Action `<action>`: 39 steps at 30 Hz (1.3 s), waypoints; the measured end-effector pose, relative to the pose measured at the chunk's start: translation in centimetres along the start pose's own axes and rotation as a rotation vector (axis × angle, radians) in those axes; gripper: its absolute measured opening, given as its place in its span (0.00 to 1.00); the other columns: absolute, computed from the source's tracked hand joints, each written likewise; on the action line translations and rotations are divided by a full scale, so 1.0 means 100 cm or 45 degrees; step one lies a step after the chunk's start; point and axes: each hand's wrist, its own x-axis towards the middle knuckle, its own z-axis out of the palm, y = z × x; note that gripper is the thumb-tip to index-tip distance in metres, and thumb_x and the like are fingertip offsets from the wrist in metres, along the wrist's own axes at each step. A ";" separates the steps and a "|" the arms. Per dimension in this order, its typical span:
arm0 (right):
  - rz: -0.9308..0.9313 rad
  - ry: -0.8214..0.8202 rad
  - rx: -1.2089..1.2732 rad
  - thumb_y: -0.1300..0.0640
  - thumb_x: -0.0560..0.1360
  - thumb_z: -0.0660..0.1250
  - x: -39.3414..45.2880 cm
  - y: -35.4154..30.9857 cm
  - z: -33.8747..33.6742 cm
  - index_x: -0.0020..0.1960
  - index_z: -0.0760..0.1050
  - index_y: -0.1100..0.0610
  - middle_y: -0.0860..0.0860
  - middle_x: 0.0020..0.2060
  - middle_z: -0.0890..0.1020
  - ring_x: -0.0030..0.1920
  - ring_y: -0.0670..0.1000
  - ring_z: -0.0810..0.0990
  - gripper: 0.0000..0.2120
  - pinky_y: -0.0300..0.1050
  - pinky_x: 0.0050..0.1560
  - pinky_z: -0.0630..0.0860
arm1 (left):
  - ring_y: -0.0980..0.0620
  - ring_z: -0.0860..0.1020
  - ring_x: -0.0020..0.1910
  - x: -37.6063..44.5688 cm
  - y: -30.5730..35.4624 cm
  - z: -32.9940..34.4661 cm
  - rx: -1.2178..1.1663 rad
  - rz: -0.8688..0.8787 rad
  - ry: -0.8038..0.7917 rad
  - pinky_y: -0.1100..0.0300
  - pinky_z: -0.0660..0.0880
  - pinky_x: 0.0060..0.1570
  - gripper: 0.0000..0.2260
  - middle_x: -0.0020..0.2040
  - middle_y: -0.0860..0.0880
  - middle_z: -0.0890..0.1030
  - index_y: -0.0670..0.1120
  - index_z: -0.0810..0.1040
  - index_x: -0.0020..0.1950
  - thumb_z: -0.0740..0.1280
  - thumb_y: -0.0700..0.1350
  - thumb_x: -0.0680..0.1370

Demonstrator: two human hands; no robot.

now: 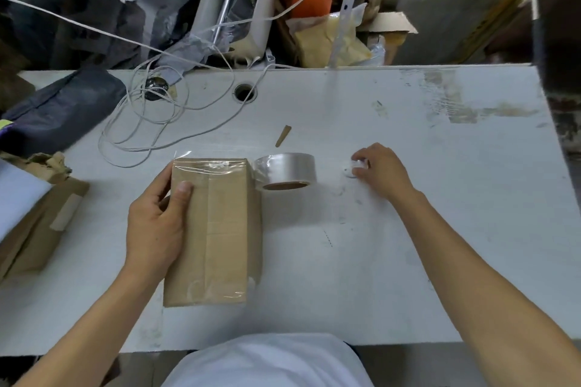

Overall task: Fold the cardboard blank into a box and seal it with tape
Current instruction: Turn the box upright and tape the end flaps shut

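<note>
A folded brown cardboard box (220, 229) lies on the white table, with clear tape along its top seam and over both ends. My left hand (157, 223) grips its left side, thumb on top. A roll of clear tape (286, 171) stands right against the box's far right corner, a strip still joining it to the box. Further right, my right hand (379, 171) rests on the table with its fingers closed around a small white round object (353, 169), which is partly hidden.
A tangle of white cord (144, 122) and a cable hole (244, 93) lie at the table's (440, 198) back left. A dark bag (59, 107) and torn cardboard with white sheets (34, 204) sit at the left edge. A small cardboard scrap (283, 135) lies behind the roll.
</note>
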 end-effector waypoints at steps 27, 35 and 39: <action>0.018 0.290 1.190 0.59 0.75 0.73 -0.084 -0.189 -0.001 0.48 0.75 0.60 0.52 0.41 0.81 0.34 0.47 0.84 0.08 0.50 0.37 0.84 | 0.66 0.80 0.53 -0.001 0.000 -0.002 -0.027 -0.008 -0.009 0.74 0.74 0.46 0.17 0.59 0.61 0.82 0.55 0.74 0.72 0.62 0.48 0.83; -0.223 -0.119 1.141 0.67 0.71 0.74 -0.081 -0.169 -0.007 0.38 0.74 0.61 0.54 0.34 0.78 0.34 0.49 0.76 0.10 0.38 0.30 0.73 | 0.65 0.80 0.54 -0.002 0.000 -0.002 -0.025 -0.005 -0.020 0.74 0.74 0.46 0.17 0.60 0.59 0.82 0.55 0.73 0.73 0.62 0.49 0.83; -0.289 -0.285 1.079 0.71 0.69 0.74 -0.082 -0.160 -0.015 0.38 0.74 0.64 0.52 0.33 0.79 0.32 0.44 0.75 0.09 0.34 0.32 0.71 | 0.67 0.80 0.54 -0.001 0.000 -0.001 -0.005 -0.003 -0.010 0.76 0.73 0.46 0.17 0.61 0.60 0.81 0.55 0.73 0.73 0.62 0.49 0.83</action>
